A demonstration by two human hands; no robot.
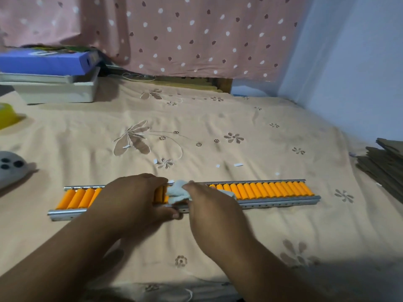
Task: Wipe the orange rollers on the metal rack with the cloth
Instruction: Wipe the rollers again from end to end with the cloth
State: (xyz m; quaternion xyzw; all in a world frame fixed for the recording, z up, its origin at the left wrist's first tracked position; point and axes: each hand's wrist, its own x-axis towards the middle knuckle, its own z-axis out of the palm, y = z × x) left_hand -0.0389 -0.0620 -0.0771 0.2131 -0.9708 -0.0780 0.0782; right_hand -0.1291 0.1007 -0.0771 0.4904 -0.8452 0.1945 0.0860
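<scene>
Both forearms reach forward — left hand (135, 198) grips the rack (280, 203), right hand (210, 207) holds the cloth (176, 192).

Behind the metal rack (281, 202) the bedsheet (196, 118) lies open back to the curtain (196, 35), bar a few paper scraps (238, 164). Stacked boxes (54, 83), a yellow tub (8, 115) and a grey object (11, 166) crowd the left edge; a cardboard pile (383, 168) and the wall (359, 62) hem the right

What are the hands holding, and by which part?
The right hand grips the cloth by its right side, bunched on the orange rollers. The left hand holds the metal rack mid-length, thumb on its near rail.
</scene>
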